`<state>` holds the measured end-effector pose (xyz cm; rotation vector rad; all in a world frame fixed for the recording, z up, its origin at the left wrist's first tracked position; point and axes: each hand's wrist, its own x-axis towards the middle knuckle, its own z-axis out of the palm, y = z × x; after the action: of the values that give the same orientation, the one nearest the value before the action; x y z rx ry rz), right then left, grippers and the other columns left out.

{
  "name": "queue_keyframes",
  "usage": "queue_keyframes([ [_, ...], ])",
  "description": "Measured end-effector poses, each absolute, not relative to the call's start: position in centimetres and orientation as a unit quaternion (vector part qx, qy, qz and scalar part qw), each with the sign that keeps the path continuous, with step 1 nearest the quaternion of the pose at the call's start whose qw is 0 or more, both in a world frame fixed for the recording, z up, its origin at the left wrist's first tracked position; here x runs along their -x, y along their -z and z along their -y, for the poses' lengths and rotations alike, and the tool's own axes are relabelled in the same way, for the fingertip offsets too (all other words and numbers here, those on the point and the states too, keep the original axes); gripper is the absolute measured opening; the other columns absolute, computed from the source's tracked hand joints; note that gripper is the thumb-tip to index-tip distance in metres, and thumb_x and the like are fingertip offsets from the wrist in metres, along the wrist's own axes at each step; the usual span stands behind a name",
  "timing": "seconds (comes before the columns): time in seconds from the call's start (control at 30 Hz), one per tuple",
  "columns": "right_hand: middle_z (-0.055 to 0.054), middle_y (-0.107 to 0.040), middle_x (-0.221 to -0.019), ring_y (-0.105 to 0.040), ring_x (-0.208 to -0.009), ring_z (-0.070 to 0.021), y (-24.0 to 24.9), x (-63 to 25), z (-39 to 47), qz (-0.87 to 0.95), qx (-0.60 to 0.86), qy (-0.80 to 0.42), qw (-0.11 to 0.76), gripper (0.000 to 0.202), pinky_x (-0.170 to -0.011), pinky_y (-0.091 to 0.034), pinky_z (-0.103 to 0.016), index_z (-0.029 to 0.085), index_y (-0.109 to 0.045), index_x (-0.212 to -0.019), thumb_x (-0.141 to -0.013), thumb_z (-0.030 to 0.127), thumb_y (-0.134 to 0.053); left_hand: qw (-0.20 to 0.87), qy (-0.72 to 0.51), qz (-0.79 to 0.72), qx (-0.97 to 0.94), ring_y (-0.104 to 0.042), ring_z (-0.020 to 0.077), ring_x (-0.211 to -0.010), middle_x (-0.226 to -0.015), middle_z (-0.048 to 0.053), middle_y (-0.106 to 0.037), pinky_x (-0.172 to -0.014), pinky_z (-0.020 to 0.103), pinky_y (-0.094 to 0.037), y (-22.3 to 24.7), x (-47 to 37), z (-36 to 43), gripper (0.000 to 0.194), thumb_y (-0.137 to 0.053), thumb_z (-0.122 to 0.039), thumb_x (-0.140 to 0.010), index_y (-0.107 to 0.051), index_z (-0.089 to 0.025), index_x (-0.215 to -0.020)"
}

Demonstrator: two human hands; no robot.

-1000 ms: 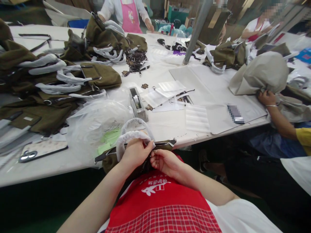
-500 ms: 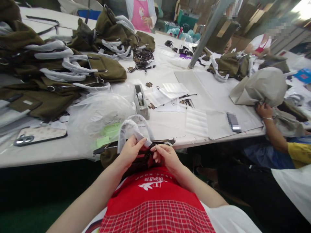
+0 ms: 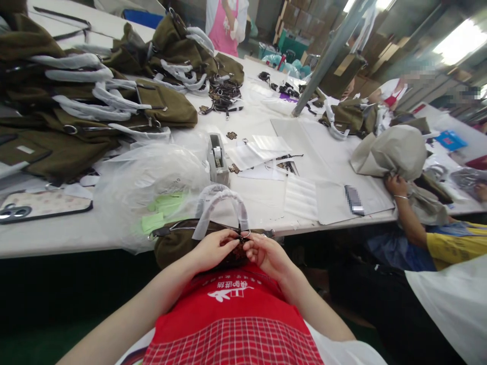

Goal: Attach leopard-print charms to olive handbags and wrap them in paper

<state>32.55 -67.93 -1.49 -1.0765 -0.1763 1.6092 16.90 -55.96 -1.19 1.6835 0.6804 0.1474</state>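
Angling in over bag (image 3: 173, 246), pinching ring (image 3: 247, 233) with right hand (image 3: 267, 252); curling left hand (image 3: 215, 248) just beside, knuckles up. Cannot tell the left's hold.

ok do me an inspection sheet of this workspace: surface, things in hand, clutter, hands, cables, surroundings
surface: white table, heavily covered
things in hand: olive bag at the front edge, wrapped handles upright; dark patterned charm near the handle base
clutter: piled olive bags, clear plastic, green slips, tape dispenser, patterned phone
hands: left hand and right hand close together at the charm; exact grip unclear
cables: nothing seen
surroundings: metal post; co-worker's hand on beige fabric
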Motion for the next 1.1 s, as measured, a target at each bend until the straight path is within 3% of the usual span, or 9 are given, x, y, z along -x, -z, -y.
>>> queue_keyframes([
  [0.1, -0.004, -0.069, -0.080, -0.061, -0.062, -0.0117, 1.6, -32.5, 69.6, 0.141, 0.535, -0.618, 0.559, 0.043, -0.057, -0.046, -0.022, 0.016, -0.061, -0.113, -0.077, 0.035, -0.072, 0.611, -0.059, -0.284, -0.737, -0.067, 0.0240, -0.097, -0.105, 0.008, -0.074, -0.091, 0.036, -0.050, 1.6, -16.9, 55.7, 0.033, -0.052, -0.036, -0.082, -0.070, -0.019, -0.103],
  [0.17, -0.003, -0.067, -0.078, -0.059, -0.063, -0.0141, 1.8, -33.0, 70.8, 0.230, 0.639, -0.489, 0.548, 0.040, -0.060, -0.046, -0.026, 0.019, -0.061, -0.112, -0.078, 0.038, -0.070, 0.612, -0.061, -0.287, -0.734, -0.066, 0.0251, -0.101, -0.106, 0.007, -0.074, -0.094, 0.037, -0.049, 1.8, -16.9, 55.6, 0.032, -0.052, -0.035, -0.081, -0.071, -0.020, -0.103],
  [0.3, 0.000, -0.058, -0.064, -0.049, -0.057, -0.0159, 3.0, -35.5, 72.5, 0.333, 0.790, -0.250, 0.450, 0.018, -0.058, -0.040, -0.028, 0.024, -0.064, -0.079, -0.075, 0.039, -0.073, 0.604, -0.062, -0.298, -0.737, -0.066, 0.0249, -0.100, -0.103, 0.006, -0.075, -0.092, 0.036, -0.049, 2.2, -17.1, 56.0, 0.032, -0.049, -0.036, -0.083, -0.072, -0.021, -0.100],
  [0.4, 0.000, -0.059, -0.061, -0.048, -0.054, -0.0158, 4.5, -36.7, 72.5, 0.352, 0.798, -0.277, 0.403, 0.021, -0.054, -0.036, -0.027, 0.023, -0.063, -0.074, -0.071, 0.040, -0.076, 0.562, -0.075, -0.318, -0.760, -0.067, 0.0245, -0.088, -0.093, 0.008, -0.075, -0.084, 0.035, -0.050, 2.4, -17.6, 56.8, 0.030, -0.048, -0.035, -0.084, -0.072, -0.019, -0.095],
  [0.53, -0.004, -0.065, -0.072, -0.055, -0.063, -0.0188, 5.7, -35.4, 71.0, 0.401, 0.760, -0.332, 0.389, 0.018, -0.063, -0.041, -0.030, 0.019, -0.067, -0.087, -0.081, 0.036, -0.067, 0.487, -0.096, -0.360, -0.790, -0.065, 0.0243, -0.078, -0.083, 0.008, -0.073, -0.073, 0.034, -0.048, 1.8, -17.5, 57.4, 0.027, -0.052, -0.037, -0.083, -0.071, -0.018, -0.084],
  [0.67, -0.007, -0.068, -0.088, -0.059, -0.078, -0.0216, 4.4, -33.4, 69.0, 0.466, 0.727, -0.312, 0.396, 0.019, -0.073, -0.043, -0.032, 0.020, -0.067, -0.098, -0.087, 0.033, -0.059, 0.498, -0.116, -0.359, -0.781, -0.063, 0.0209, -0.072, -0.076, 0.003, -0.070, -0.066, 0.029, -0.045, -0.7, -15.2, 56.9, 0.028, -0.049, -0.040, -0.088, -0.066, -0.021, -0.077],
  [0.8, -0.005, -0.065, -0.080, -0.055, -0.072, -0.0200, 2.8, -32.6, 66.7, 0.516, 0.708, -0.304, 0.374, 0.017, -0.068, -0.039, -0.031, 0.021, -0.065, -0.087, -0.087, 0.037, -0.060, 0.509, -0.136, -0.382, -0.759, -0.062, 0.0198, -0.067, -0.071, 0.000, -0.068, -0.063, 0.027, -0.044, -1.7, -13.1, 55.7, 0.030, -0.050, -0.046, -0.087, -0.065, -0.022, -0.077],
  [1.0, -0.003, -0.060, -0.068, -0.049, -0.062, -0.0159, 2.7, -32.8, 63.6, 0.535, 0.756, -0.265, 0.268, 0.030, -0.058, -0.031, -0.027, 0.019, -0.060, -0.075, -0.085, 0.048, -0.063, 0.548, -0.124, -0.425, -0.709, -0.060, 0.0195, -0.060, -0.057, -0.001, -0.065, -0.061, 0.027, -0.043, 1.3, -13.3, 52.7, 0.037, -0.055, -0.056, -0.078, -0.064, -0.021, -0.073],
  [1.1, -0.002, -0.061, -0.065, -0.051, -0.061, -0.0145, 2.4, -34.1, 63.4, 0.530, 0.755, -0.274, 0.273, 0.038, -0.058, -0.032, -0.026, 0.019, -0.062, -0.071, -0.092, 0.049, -0.051, 0.574, -0.110, -0.433, -0.687, -0.059, 0.0195, -0.058, -0.057, 0.000, -0.066, -0.059, 0.027, -0.042, 2.0, -13.4, 51.9, 0.043, -0.055, -0.061, -0.075, -0.065, -0.019, -0.079],
])
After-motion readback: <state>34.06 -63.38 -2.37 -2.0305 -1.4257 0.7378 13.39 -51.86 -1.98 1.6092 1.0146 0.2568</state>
